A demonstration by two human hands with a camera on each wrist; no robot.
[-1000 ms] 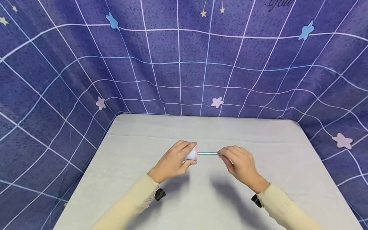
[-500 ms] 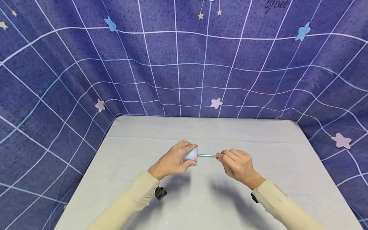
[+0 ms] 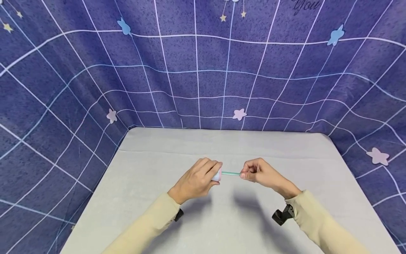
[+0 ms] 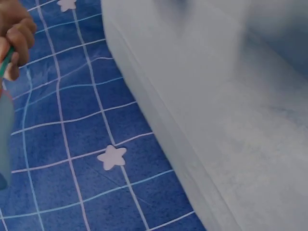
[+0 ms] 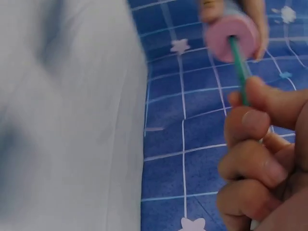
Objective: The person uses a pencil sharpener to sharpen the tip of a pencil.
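Note:
My left hand [image 3: 196, 179] grips a light blue cylinder with a pink end, which looks like a pencil sharpener [image 3: 217, 175]. From the hole in the pink face [image 5: 226, 45] sticks a thin green pencil [image 3: 231, 173]. My right hand [image 3: 264, 176] pinches this pencil between thumb and index finger, the other fingers curled beneath, as the right wrist view shows. Both things are held roughly level above the table. In the left wrist view, the sharpener's blue side [image 4: 5, 139] shows at the left edge. The pencil's tip is hidden inside the sharpener.
A table with a pale cloth [image 3: 215, 222] lies under both hands, which cast shadows on it. Blue curtains [image 3: 177, 81] with grid lines and stars stand behind it and at both sides. Black wrist straps [image 3: 283, 214] show at the cuffs.
My right hand has turned about the pencil, palm now facing more toward the left hand, with its grip shifted. My left hand has moved slightly right with the sharpener; less pencil shows between them.

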